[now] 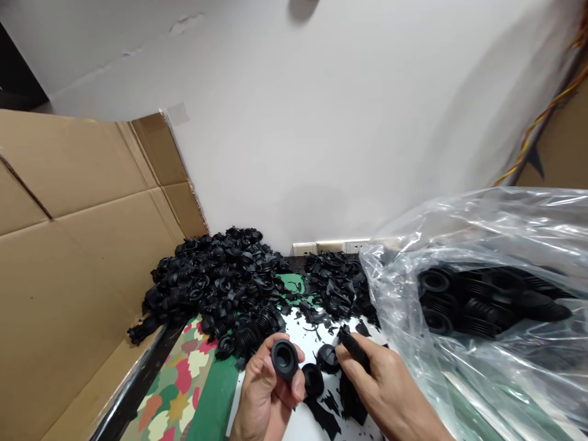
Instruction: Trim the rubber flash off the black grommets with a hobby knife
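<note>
Head view: the left hand (269, 389) grips a round part (285, 358); the right hand (390, 386) pinches a dark piece (356, 350) near a clear bag (496, 245).

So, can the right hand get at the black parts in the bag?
Probably yes: the right hand is near the clear plastic bag, whose opening seems to leave the black parts exposed. But it grips a dark piece, which it would likely have to put down first.
</note>
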Motion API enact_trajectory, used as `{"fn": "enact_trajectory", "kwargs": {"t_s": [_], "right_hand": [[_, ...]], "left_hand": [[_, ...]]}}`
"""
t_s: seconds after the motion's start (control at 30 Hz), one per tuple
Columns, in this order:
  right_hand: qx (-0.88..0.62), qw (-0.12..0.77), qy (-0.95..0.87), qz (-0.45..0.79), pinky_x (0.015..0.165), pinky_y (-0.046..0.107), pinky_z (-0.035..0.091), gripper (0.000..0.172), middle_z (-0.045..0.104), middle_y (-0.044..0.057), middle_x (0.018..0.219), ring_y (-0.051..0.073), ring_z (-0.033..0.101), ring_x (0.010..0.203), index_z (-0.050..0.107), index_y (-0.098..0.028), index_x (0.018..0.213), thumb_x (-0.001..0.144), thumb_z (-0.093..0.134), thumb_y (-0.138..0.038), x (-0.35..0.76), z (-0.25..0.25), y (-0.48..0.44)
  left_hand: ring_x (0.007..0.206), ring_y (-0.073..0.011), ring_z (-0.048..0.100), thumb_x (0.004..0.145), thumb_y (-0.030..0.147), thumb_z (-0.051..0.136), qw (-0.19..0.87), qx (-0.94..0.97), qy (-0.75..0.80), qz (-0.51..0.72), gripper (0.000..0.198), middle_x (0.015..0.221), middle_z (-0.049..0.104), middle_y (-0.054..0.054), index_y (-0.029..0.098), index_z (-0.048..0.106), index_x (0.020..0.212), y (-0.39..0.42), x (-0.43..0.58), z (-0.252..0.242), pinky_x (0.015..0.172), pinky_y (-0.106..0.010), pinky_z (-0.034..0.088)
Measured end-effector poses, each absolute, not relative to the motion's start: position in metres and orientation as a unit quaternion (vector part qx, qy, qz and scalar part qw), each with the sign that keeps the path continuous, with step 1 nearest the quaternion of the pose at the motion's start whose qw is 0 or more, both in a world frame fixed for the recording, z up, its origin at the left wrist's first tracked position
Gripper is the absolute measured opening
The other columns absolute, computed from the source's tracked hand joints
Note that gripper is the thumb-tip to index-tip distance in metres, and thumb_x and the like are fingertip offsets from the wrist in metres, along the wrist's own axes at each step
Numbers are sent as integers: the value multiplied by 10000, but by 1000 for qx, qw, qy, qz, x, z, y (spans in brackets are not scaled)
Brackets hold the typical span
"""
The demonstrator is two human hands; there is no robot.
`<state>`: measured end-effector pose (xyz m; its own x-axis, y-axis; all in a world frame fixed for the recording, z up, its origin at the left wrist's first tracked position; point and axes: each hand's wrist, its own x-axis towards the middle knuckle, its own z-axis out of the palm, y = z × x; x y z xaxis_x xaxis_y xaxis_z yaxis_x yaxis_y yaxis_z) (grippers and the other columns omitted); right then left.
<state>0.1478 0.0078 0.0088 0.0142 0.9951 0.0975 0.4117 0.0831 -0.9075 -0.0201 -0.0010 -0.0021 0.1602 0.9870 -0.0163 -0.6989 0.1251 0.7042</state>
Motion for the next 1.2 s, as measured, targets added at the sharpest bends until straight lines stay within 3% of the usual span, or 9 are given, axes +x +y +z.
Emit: {"fn": "enact_trajectory", "kwargs": {"t_s": [0.13,0.33,0.47,0.63,0.83,0.97,1.2], "right_hand": [[-585,416,-612,333,499,286,347,259,568,16,545,200,513,525,438,-235,559,771,454,-384,153,0,8],[-559,449,-629,299,594,288,449,179,649,37,732,211,600,662,580,-214,765,790,424,-299,163,-4,10],[-522,465,-630,338,577,268,452,250,630,25,678,192,587,636,594,-209,724,840,425,-352,158,0,6],[-473,467,-634,395,499,236,403,220,596,3,654,152,525,563,578,-207,743,845,450,-353,150,6,1],[-433,450,-621,473,528,241,404,173,582,1,673,150,514,583,534,-200,796,840,452,-346,141,8,0],[-465,436,-586,501,570,270,410,212,564,4,635,170,522,611,485,-201,707,817,457,-380,133,8,2],[-542,448,-513,493,544,268,398,164,497,-18,589,159,491,583,441,-209,628,755,467,-310,129,11,3]], "left_hand": [[500,-98,572,647,363,781,711,278,258,593,321,770,720,-68,184,717,907,0,-21,-4,476,-189,393],[496,-92,572,655,355,773,712,284,271,582,309,774,721,-68,182,722,907,-1,-20,-3,477,-186,406],[488,-93,579,663,353,768,709,294,279,577,304,771,726,-75,182,725,910,0,-18,-2,460,-177,400],[488,-90,575,646,385,774,702,301,301,571,317,782,726,-73,186,725,888,0,-17,-2,436,-165,381],[458,-76,519,589,428,798,689,292,364,555,389,610,660,-21,173,737,877,1,-17,-7,438,-169,378],[480,-80,524,554,461,809,683,309,400,528,469,608,650,-38,127,738,875,2,-15,-11,467,-169,393],[380,-64,495,600,486,773,600,362,474,533,397,485,571,6,126,672,734,2,-9,-8,353,-132,264]]}}
